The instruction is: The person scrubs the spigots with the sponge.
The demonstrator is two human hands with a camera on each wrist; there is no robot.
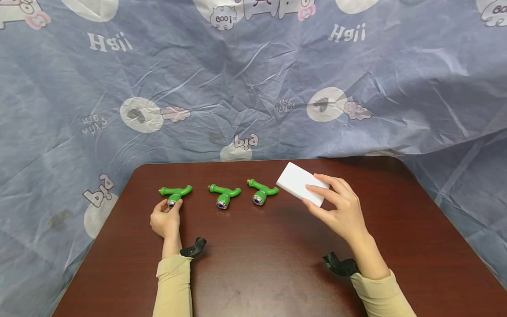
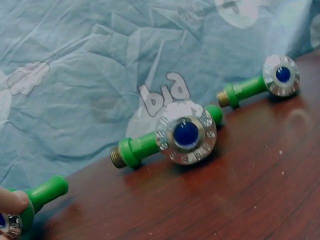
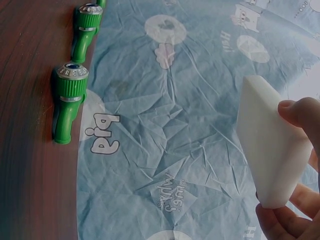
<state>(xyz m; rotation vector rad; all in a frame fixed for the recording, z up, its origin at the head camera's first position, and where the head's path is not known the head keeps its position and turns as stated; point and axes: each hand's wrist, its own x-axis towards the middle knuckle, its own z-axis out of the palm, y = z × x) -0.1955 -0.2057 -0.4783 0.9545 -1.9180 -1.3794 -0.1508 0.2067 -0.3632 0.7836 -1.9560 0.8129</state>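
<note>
Three green faucets with chrome handles lie in a row on the dark table. My left hand point(image 1: 165, 219) pinches the chrome handle of the leftmost faucet point(image 1: 176, 192), whose spout points right; the left wrist view catches only part of this faucet point(image 2: 47, 194) and one fingertip. In my right hand point(image 1: 343, 210) a white rectangular sponge point(image 1: 299, 182) is gripped between thumb and fingers, raised above the table and tilted. The right wrist view shows the sponge point(image 3: 270, 142) with the thumb on one face and fingers beneath. The middle faucet point(image 1: 224, 193) and right faucet point(image 1: 262, 191) are untouched.
The brown table point(image 1: 253, 264) has rounded far corners. Behind it hangs a wrinkled blue-grey cloth point(image 1: 222, 88) with cartoon prints, meeting the table's back edge. A black wrist strap point(image 1: 194, 248) is on the left forearm, and another black strap point(image 1: 341, 265) on the right.
</note>
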